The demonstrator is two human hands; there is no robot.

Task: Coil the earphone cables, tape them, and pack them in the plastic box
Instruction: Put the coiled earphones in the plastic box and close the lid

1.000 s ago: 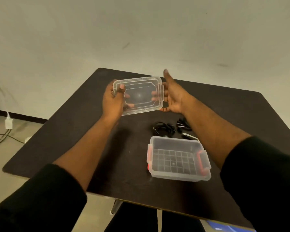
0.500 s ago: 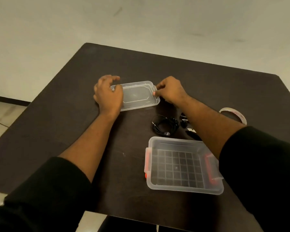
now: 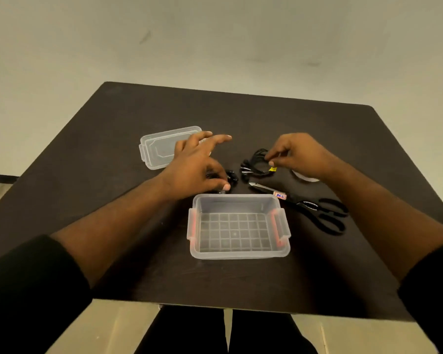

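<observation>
Dark table, pale wall behind. Open plastic box nr front edge, lid far-left. Right hand pinches black earphone cable; left hand fingers spread, thumb on 2nd earphone.

Dim, warm, yellowish indoor light is falling evenly from overhead. Soft shadows are pooling beneath both forearms on the dark bench, which is soaking up most of the light. Plastic box is catching faint glints along its rim. Wide-angle lens is bowing the bench edges and stretching the sleeves at the lower corners. Fingertips of the left hand are smearing slightly with motion blur. Overall picture is looking soft and grainy.
</observation>
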